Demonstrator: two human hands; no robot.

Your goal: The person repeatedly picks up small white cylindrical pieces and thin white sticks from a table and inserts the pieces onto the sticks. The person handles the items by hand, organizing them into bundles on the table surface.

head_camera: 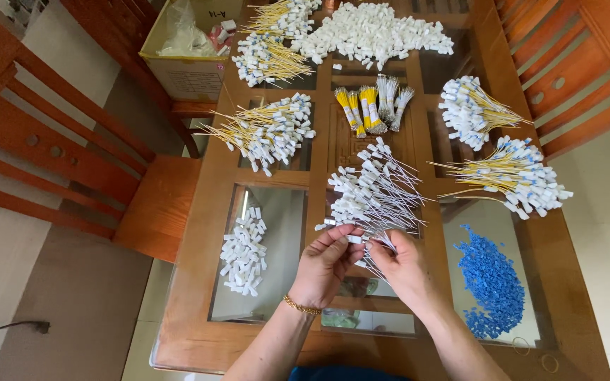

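White tags on thin wires lie in a loose heap at the middle of the table, just far of both hands. The left hand pinches one small white block between thumb and fingertips, closed on it. The right hand is clamped on a thin bunch of wires, whose ends fan out toward the near side; its fingertips meet the left hand's at the block.

Left of the hands lies a pile of plain white blocks; right of them, a heap of blue bits. Farther off lie bundles of yellow-wired tags, left and right, with tied yellow and white bundles between them and a big mound of white pieces at the far end. A cardboard box stands on a chair at far left.
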